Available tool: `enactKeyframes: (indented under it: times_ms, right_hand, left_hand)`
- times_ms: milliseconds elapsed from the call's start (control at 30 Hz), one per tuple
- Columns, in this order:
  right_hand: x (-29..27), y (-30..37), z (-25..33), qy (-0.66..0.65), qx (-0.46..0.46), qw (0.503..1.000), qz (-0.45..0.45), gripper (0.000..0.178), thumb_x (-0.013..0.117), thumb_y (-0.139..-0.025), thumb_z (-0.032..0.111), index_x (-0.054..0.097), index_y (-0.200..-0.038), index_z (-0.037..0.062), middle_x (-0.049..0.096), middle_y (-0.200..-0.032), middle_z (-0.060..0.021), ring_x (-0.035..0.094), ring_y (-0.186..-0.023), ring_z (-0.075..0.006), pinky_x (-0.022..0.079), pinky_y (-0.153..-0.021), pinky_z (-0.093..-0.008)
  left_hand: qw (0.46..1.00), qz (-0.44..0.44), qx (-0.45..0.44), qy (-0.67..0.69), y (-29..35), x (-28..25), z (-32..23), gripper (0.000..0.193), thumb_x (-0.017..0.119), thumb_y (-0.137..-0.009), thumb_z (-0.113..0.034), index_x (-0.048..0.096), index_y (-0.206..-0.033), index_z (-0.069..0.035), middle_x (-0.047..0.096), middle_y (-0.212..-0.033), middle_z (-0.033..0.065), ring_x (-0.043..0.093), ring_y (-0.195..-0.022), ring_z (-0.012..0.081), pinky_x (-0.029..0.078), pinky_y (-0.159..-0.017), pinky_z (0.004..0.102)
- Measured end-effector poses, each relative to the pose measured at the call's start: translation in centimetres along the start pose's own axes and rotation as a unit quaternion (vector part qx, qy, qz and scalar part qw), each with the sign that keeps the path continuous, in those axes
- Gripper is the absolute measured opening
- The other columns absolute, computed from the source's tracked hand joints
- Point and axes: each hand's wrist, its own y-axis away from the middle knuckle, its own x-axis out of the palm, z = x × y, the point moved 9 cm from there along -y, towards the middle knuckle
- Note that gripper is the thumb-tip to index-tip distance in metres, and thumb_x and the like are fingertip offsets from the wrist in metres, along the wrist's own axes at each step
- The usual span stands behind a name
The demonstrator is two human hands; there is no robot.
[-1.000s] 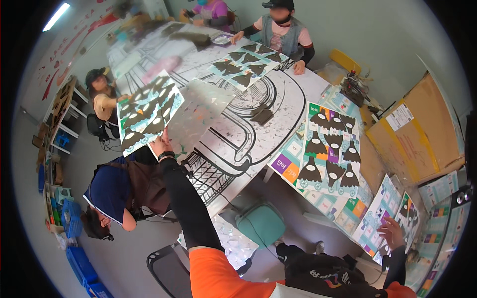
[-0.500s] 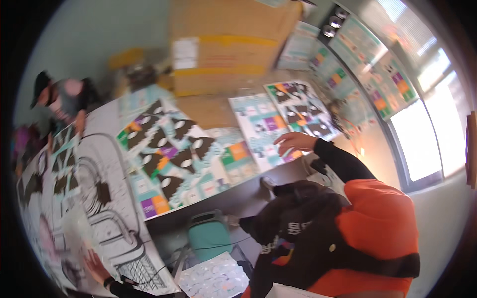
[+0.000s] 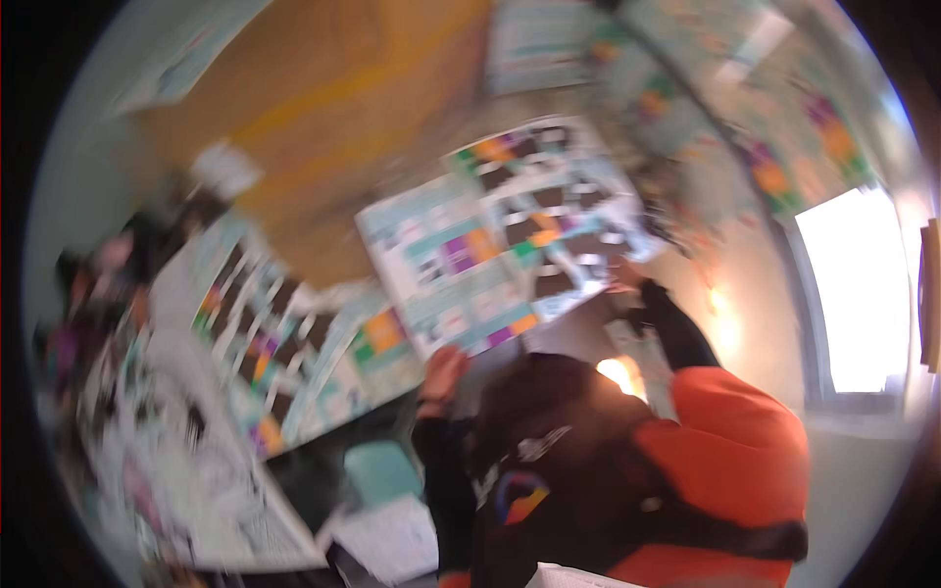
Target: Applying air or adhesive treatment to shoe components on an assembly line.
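Note:
My right hand (image 3: pixel 623 274) is at the lower right corner of a printed sheet (image 3: pixel 529 201) with dark mask-like shapes, its fingers closed on the edge. Left of it, and partly overlapped, lies a paler printed sheet (image 3: pixel 417 225) with purple and orange blocks. My left hand (image 3: pixel 446 374) is close to the lower left corner of this paler sheet. Motion smears its fingers, so I cannot tell whether they grip the paper. More mask-printed sheets (image 3: pixel 265 333) lie further left on the table.
A large cardboard box (image 3: pixel 323 127) stands behind the sheets. White paper with black line drawings (image 3: pixel 176 421) covers the left table, where a blurred person (image 3: pixel 113 260) stands. A teal seat (image 3: pixel 382 470) and a white sheet (image 3: pixel 392 539) are below the table edge. A bright window (image 3: pixel 853 289) is at right.
My left hand has moved from the line-drawing paper at lower left to the printed sheets. My right hand has gone from above the sheets to the mask sheet's corner. The view has turned.

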Motion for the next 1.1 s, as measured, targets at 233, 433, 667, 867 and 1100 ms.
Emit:
enactKeyframes:
  times_ms: [233, 433, 667, 867, 1100]
  right_hand:
    - [1.1, 10.3, 11.4, 0.397, -0.198, 0.89, -0.104, 0.024, 0.059, -0.093, 0.027, 0.063, -0.107, 0.008, 0.067, -0.087, -0.0042, 0.065, -0.072, -0.0127, 0.051, -0.059, -0.0269]
    - [1.1, 14.7, 13.2, 0.449, -0.195, 0.87, -0.067, 0.028, 0.054, -0.091, 0.02, 0.062, -0.114, 0.0058, 0.067, -0.088, -0.0067, 0.067, -0.076, -0.0157, 0.053, -0.065, -0.0284]
    - [2.3, 16.0, 11.8, 0.398, -0.175, 0.894, -0.109, 0.025, 0.054, -0.093, 0.017, 0.061, -0.114, 0.0057, 0.067, -0.09, -0.0066, 0.068, -0.08, -0.0176, 0.053, -0.067, -0.0287]
    - [5.8, 18.3, 9.7, 0.397, -0.16, 0.893, -0.141, 0.029, 0.052, -0.093, 0.023, 0.058, -0.117, 0.0085, 0.066, -0.093, -0.006, 0.067, -0.085, -0.0182, 0.051, -0.072, -0.0322]
    - [8.0, 19.3, 8.8, 0.401, -0.173, 0.892, -0.117, 0.028, 0.054, -0.093, 0.024, 0.06, -0.115, 0.0073, 0.067, -0.088, -0.0055, 0.068, -0.081, -0.0173, 0.052, -0.069, -0.0303]
  left_hand:
    - [0.95, -0.097, 0.134, 0.263, -3.3, -7.4, 4.4, 0.024, 0.059, -0.089, -0.018, 0.059, -0.109, -0.005, 0.065, -0.092, 0.0068, 0.061, -0.082, 0.0204, 0.048, -0.07, 0.0341]
    - [0.644, -0.514, 0.139, 0.548, 5.6, -24.3, 3.3, 0.083, 0.057, -0.088, -0.031, 0.007, -0.148, -0.003, 0.037, -0.141, 0.0155, 0.04, -0.129, 0.0304, 0.037, -0.103, 0.0484]
    - [0.615, -0.478, 0.191, 0.598, 7.1, -34.2, 1.1, 0.058, 0.061, -0.085, -0.036, 0.039, -0.126, -0.002, 0.053, -0.118, 0.0118, 0.056, -0.107, 0.0274, 0.048, -0.087, 0.047]
    - [0.725, -0.475, 0.2, 0.457, 4.3, -35.7, -0.5, 0.014, 0.054, -0.096, -0.014, 0.059, -0.106, -0.006, 0.067, -0.094, 0.0062, 0.065, -0.083, 0.0183, 0.056, -0.067, 0.0324]
    - [0.756, -0.47, 0.303, 0.341, 5.6, -33.3, 0.4, 0.022, 0.056, -0.095, -0.006, 0.051, -0.117, -0.007, 0.065, -0.101, 0.0055, 0.065, -0.083, 0.016, 0.055, -0.063, 0.0252]
